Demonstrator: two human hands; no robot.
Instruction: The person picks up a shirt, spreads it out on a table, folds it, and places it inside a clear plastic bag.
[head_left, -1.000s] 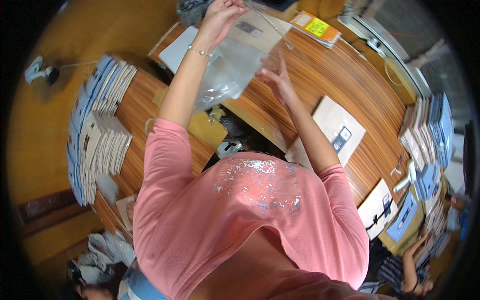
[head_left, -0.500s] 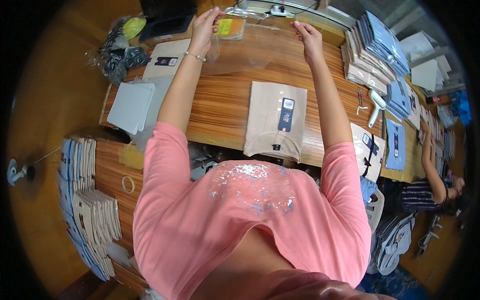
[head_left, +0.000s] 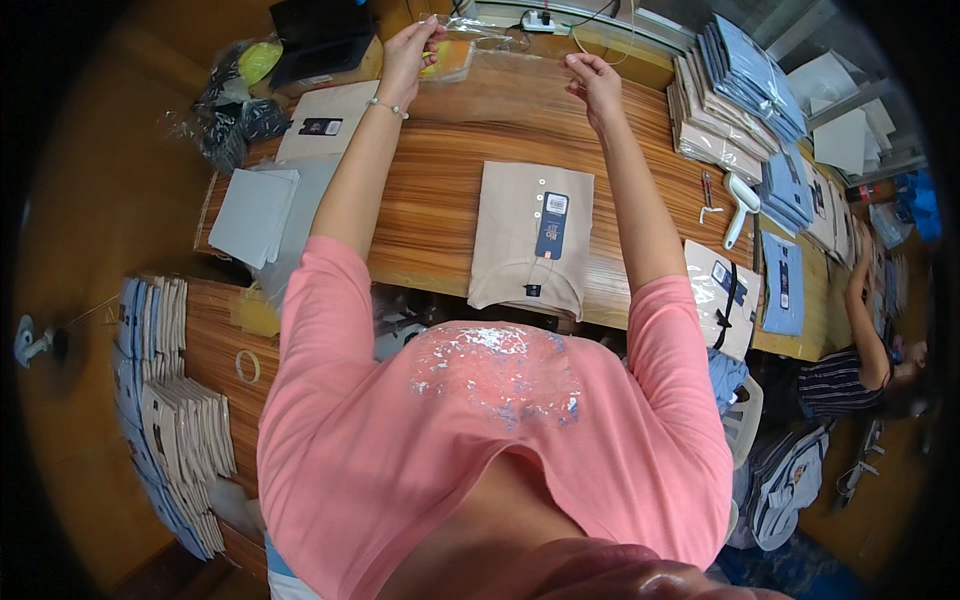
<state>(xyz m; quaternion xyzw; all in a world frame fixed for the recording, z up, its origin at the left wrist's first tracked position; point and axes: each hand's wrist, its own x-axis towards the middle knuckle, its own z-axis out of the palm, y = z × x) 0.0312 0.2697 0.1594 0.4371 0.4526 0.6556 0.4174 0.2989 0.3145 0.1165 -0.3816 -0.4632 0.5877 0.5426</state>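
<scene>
A clear plastic bag [head_left: 495, 92] is stretched between my two hands above the far side of the table. My left hand [head_left: 408, 55] pinches its left end, beside an orange and yellow packet lying behind it. My right hand [head_left: 594, 84] is closed on its right end with the fingertips. The bag is so thin that its edges are hard to make out. Closer to me lies a folded beige shirt [head_left: 500, 228], collar toward me, with a navy hang tag [head_left: 550, 238] on its front.
Wrapped beige and blue garment stacks [head_left: 725, 115] stand at the far right, near a white lint roller [head_left: 740, 210]. Grey-white boards [head_left: 250, 215] lie at the left. More folded shirts [head_left: 185, 430] are piled lower left. At the right edge, a co-worker's arm [head_left: 865, 315] reaches over garments.
My right hand has come in a little toward the left one, narrowing the gap between them. The left hand keeps its hold on the bag. The whole view has shifted slightly.
</scene>
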